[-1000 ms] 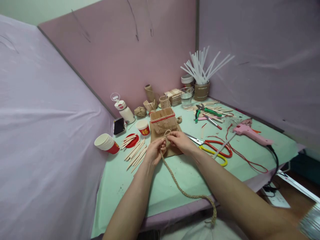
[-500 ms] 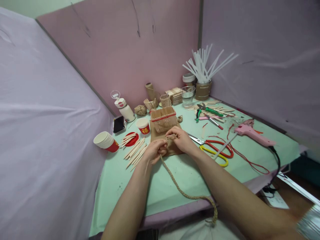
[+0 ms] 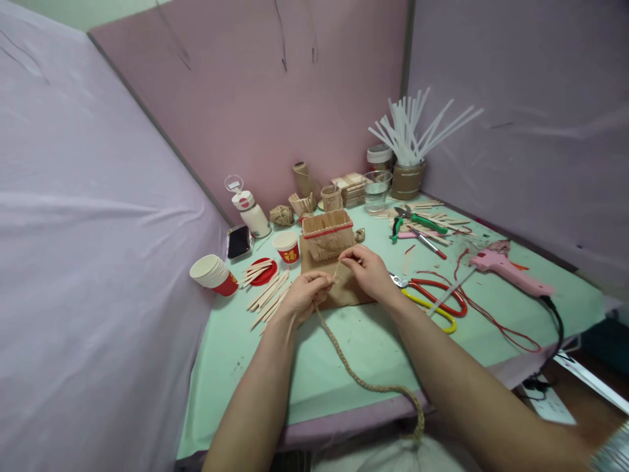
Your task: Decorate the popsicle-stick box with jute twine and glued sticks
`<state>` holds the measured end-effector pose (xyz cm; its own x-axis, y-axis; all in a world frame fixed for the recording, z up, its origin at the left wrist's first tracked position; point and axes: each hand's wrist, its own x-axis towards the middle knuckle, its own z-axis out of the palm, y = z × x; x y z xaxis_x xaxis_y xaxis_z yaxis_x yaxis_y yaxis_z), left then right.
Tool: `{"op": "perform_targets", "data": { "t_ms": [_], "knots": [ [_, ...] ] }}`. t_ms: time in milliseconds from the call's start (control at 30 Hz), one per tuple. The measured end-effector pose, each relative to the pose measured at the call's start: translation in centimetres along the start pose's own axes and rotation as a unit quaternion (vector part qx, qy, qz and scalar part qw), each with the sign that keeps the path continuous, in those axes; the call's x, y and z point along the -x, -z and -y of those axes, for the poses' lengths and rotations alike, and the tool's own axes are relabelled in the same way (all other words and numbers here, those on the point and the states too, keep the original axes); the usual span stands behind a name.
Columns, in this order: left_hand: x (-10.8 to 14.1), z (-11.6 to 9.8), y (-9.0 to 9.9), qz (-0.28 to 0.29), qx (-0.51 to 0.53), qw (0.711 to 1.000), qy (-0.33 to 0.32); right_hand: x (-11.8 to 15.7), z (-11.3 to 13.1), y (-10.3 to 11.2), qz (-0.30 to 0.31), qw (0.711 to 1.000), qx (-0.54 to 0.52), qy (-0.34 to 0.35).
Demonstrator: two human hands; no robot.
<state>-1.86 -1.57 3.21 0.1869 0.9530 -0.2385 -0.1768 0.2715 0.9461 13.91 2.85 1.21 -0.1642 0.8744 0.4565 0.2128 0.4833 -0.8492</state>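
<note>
A braided jute rope (image 3: pixel 354 374) runs from my left hand (image 3: pixel 310 292) down over the table's front edge to my lap. My left hand is closed in a pinch on the rope's upper end. Thin strands rise from that pinch to the fingertips of my right hand (image 3: pixel 364 270), closed on a strand a little higher and to the right. Under both hands lies a brown sheet (image 3: pixel 351 293). Just behind them stands a small tan box (image 3: pixel 328 244) with a red cord around its rim.
Scissors (image 3: pixel 437 292) with red and yellow handles and a pink glue gun (image 3: pixel 514 272) lie to the right. Wooden sticks (image 3: pixel 269 293), a red paper cup (image 3: pixel 287 253) and stacked cups (image 3: pixel 223 280) are at left. Green-handled pliers (image 3: pixel 426 223) lie behind right.
My right hand has drawn slightly up and away from my left, and a thin strand now shows between them. The whole view has shifted a little.
</note>
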Motion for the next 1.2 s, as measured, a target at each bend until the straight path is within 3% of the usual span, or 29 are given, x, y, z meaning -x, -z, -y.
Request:
{"op": "perform_targets", "data": {
  "t_ms": [233, 367, 467, 733, 933, 1200],
  "knots": [
    [-0.2, 0.1, 0.0, -0.009, 0.044, 0.999, -0.024, 0.0, -0.5, -0.4, 0.004, 0.992, -0.071, -0.101],
    [-0.2, 0.2, 0.1, -0.025, 0.053, 0.998, -0.025, 0.1, 0.4, -0.2, 0.103, 0.976, -0.102, -0.165],
    [-0.3, 0.3, 0.0, -0.022, 0.049, 0.998, -0.022, 0.2, 1.2, 0.0, 0.14, 0.969, -0.123, -0.164],
    [-0.4, 0.5, 0.0, -0.017, 0.032, 0.999, -0.011, 0.3, 1.2, 0.2, 0.15, 0.962, -0.148, -0.174],
    [-0.2, 0.3, 0.2, -0.003, 0.024, 1.0, -0.007, 0.3, 0.7, 0.1, 0.181, 0.925, -0.251, -0.219],
    [-0.4, 0.4, 0.6, -0.001, 0.012, 1.0, 0.0, 0.5, 0.9, 0.6, 0.217, 0.943, -0.155, -0.198]
  ]
}}
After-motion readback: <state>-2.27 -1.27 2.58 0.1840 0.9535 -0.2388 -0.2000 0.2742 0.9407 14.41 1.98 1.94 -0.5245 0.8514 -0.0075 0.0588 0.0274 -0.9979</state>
